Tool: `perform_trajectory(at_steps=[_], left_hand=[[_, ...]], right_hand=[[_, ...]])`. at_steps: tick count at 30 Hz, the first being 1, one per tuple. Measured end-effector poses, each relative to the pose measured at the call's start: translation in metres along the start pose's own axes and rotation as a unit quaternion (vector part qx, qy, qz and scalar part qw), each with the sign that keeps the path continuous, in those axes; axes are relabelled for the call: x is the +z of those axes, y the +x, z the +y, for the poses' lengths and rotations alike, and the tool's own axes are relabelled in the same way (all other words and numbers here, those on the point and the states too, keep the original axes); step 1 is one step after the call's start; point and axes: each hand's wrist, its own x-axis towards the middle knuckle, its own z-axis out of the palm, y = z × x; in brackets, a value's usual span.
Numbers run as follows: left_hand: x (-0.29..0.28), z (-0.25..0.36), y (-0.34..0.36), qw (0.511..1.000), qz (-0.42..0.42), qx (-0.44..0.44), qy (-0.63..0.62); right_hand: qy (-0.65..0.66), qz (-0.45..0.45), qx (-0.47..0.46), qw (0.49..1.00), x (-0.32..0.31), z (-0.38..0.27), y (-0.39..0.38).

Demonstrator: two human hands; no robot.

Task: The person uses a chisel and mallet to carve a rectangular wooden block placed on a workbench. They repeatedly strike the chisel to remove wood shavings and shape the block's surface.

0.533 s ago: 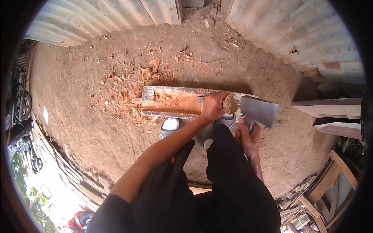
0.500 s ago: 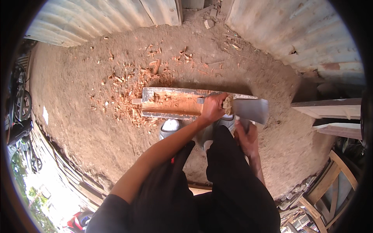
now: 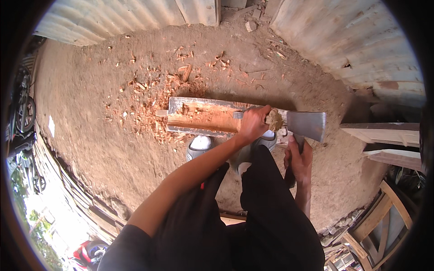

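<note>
A hollowed wooden log with a dark outer edge lies crosswise on the dirt, its inside fresh reddish wood. My left hand is closed around a chisel lying low over the log's right part. The chisel's flat metal blade points left, and its frayed butt sticks out on the right. My right hand grips the dark handle of an axe just below its head. The broad grey axe head stands a short gap right of the butt. My left hand hides the chisel's middle.
My shoes rest close against the log's near side. Wood chips litter the ground at the log's left end and beyond. Corrugated sheets stand at the back, boards at right, and a wooden frame lower right.
The axe head has moved right, away from the chisel's butt, with my right hand. My left hand keeps its hold on the chisel, and the view has shifted slightly.
</note>
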Motion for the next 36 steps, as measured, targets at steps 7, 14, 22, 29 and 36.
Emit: perform_trajectory(at_steps=[7, 14, 22, 29, 36], left_hand=[[-0.002, 0.000, 0.000, 1.000, -0.020, 0.000, 0.003], [0.000, 0.005, 0.003, 1.000, -0.014, -0.023, -0.004], [0.003, -0.003, 0.006, 1.000, 0.000, -0.021, 0.001], [0.001, -0.001, 0.005, 0.999, -0.026, -0.031, 0.016], [0.000, 0.004, 0.007, 0.996, -0.071, -0.050, 0.034]], right_hand=[[-0.027, -0.074, 0.024, 0.997, -0.002, -0.004, 0.002], [0.053, -0.009, -0.004, 0.999, 0.018, 0.004, 0.003], [0.059, 0.002, -0.003, 0.998, 0.003, -0.005, 0.004], [0.020, -0.021, 0.011, 1.000, -0.002, -0.008, 0.002], [0.007, -0.031, 0.045, 0.999, 0.006, 0.004, 0.007]])
